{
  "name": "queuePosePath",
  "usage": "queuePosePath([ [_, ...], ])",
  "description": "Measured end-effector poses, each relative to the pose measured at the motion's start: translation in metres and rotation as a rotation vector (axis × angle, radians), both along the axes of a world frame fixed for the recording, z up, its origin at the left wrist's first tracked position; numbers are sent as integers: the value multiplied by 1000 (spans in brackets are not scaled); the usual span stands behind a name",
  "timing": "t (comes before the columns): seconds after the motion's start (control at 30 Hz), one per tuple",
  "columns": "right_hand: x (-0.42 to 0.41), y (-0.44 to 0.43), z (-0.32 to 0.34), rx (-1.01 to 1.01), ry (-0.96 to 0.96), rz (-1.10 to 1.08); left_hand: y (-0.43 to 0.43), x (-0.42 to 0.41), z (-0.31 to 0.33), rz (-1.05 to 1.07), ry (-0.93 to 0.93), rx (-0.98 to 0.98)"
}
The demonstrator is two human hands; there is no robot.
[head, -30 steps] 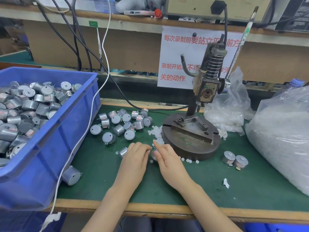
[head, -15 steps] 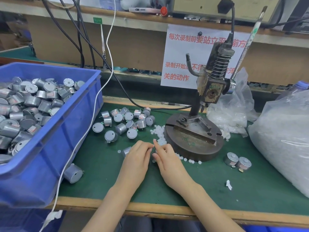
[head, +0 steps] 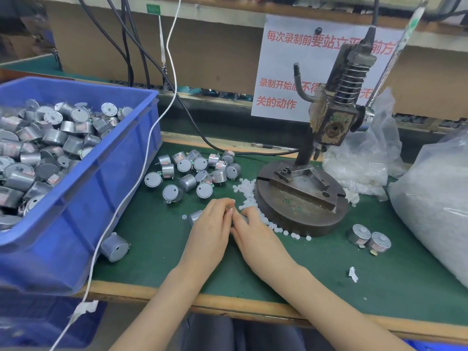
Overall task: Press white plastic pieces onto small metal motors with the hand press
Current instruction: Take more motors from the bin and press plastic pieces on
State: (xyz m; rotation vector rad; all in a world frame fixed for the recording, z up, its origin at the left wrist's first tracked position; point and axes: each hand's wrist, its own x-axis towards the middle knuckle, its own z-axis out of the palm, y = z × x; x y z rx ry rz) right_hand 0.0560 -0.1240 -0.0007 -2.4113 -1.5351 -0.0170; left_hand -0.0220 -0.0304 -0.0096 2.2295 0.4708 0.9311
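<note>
Both hands met at the middle of the green counter (head: 152, 236), fingertips touching. Left hand (head: 210, 236) curled over a small motor (head: 195, 217), of which only the grey side showed beside the fingers; I could not tell how firm the grip was. Right hand (head: 255, 236) pinched in toward the left fingertips; whatever sat between the fingers was hidden, so I could not tell what it had hold of, or whether the pinch was closed.

White plastic pieces (head: 245, 193) lay scattered along the near-left rim of the hand press (head: 301, 198), some touching its round base. The press stood toward the counter's far edge, its plate bare.

A loose cluster of motors (head: 192, 171) lay between the press and the blue bin (head: 106, 198), which sat at the left edge, full of motors. Two motors (head: 368, 238) stood just right of the press base. A large bag of white pieces (head: 435, 198) occupied the right edge.
</note>
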Motion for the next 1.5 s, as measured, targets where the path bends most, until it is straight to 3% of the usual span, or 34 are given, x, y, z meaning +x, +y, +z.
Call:
queuePosePath([
  [0.4, 3, 0, 5, -56, -34, 9, 0, 2, -1, 29, 56, 70],
  [0.57, 8, -7, 16, -37, 67, -20, -3, -1, 2, 28, 25, 43],
  [0.9, 10, -22, 37, -185, 168, -126, -4, -3, 3, 28, 46, 67],
  [1.1, 45, -35, 64, 115, 385, -292, -5, -4, 5, 18, 108, 138],
  [1.33, 104, -46, 70, 385, 179, -520, -2, -3, 1, 16, 140, 157],
  [1.5, 117, -44, 49, 426, 57, -548, 0, -1, -1, 24, 153, 162],
])
